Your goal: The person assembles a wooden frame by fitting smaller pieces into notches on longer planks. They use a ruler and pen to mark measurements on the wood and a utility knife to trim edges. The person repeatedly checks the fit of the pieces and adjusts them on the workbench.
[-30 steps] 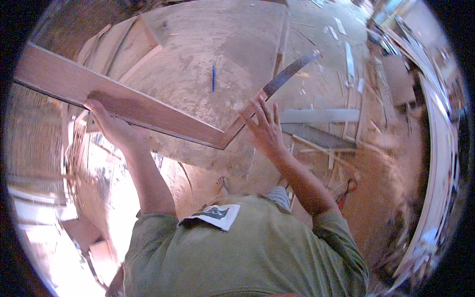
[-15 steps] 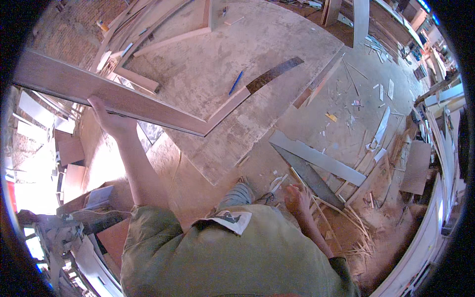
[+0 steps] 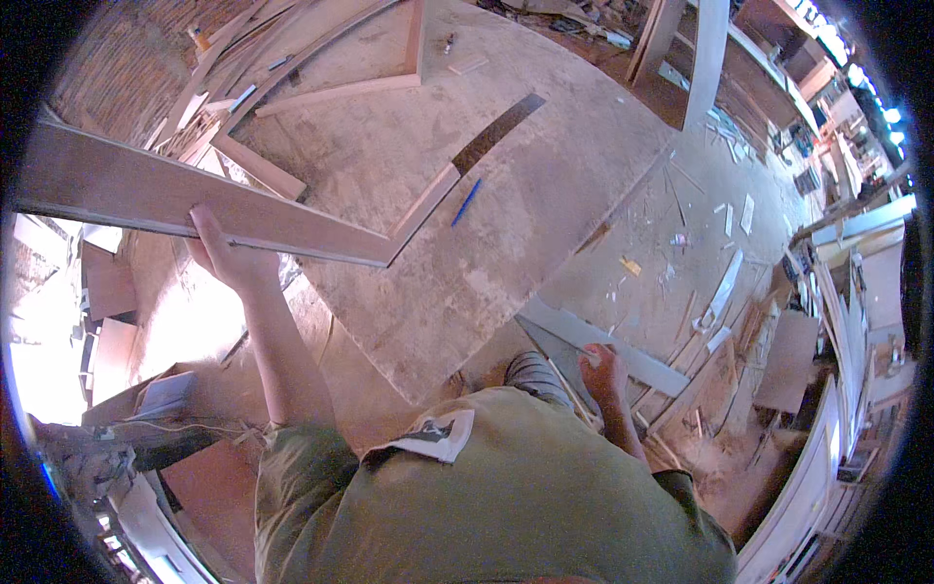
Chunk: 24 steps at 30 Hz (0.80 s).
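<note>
My left hand (image 3: 233,255) grips the lower edge of a long wooden board (image 3: 185,182), thumb up against its face. The board is one arm of an angled wooden frame, held over a large worn work surface (image 3: 545,214). From its corner, a shorter arm (image 3: 424,207) runs up and right, in line with a dark brown strip (image 3: 498,131). Beside that arm a slim blue pen (image 3: 466,201) lies on the surface. My right hand (image 3: 605,372) is closed, fingers curled, beyond the surface's near right edge; what it holds, if anything, I cannot make out.
Below the surface, a pale flat board (image 3: 623,350) lies past my right hand. Wood strips and offcuts (image 3: 720,292) litter the floor at right. Another angled wooden frame (image 3: 341,95) rests at the far left of the surface. Tall planks (image 3: 705,63) stand at the far right.
My right hand has moved forward and slightly right, away from my body. The held frame sits a little further left in view. My left hand keeps its grip; the whole view has shifted somewhat.
</note>
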Tool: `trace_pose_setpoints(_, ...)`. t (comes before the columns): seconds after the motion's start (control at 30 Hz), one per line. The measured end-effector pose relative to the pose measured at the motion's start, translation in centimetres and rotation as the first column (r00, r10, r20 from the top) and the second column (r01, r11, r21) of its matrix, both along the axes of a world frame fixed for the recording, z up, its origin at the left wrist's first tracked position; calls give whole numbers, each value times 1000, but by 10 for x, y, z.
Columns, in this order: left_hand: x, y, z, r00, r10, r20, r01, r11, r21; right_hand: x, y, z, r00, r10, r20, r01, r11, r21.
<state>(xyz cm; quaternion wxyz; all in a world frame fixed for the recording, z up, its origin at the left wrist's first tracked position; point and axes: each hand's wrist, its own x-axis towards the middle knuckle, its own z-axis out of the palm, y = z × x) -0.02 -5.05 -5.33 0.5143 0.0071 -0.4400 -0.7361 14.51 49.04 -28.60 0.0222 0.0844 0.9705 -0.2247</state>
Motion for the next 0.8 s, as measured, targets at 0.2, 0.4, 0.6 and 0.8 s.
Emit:
trace_pose_setpoints(0.2, -37, -8, -37, 996, 84, 43, -84, 996, -6, -147, -17, -5, 966, 205, -157, -202, 979, 38)
trace_pose_setpoints(0.4, -67, -28, -70, 985, 157, 73, -157, 988, -7, -377, -55, -26, 801, 314, -509, -356, 934, 16)
trace_pose_setpoints(0.6, -91, -26, -56, 997, 19, 77, -11, 996, -92, -631, -117, -54, 701, 360, -615, -460, 888, -5)
trace_pose_setpoints(0.8, -122, 5, -9, 983, -158, 95, 181, 919, -350, -824, -220, -18, 744, 515, -426, -512, 849, 131)
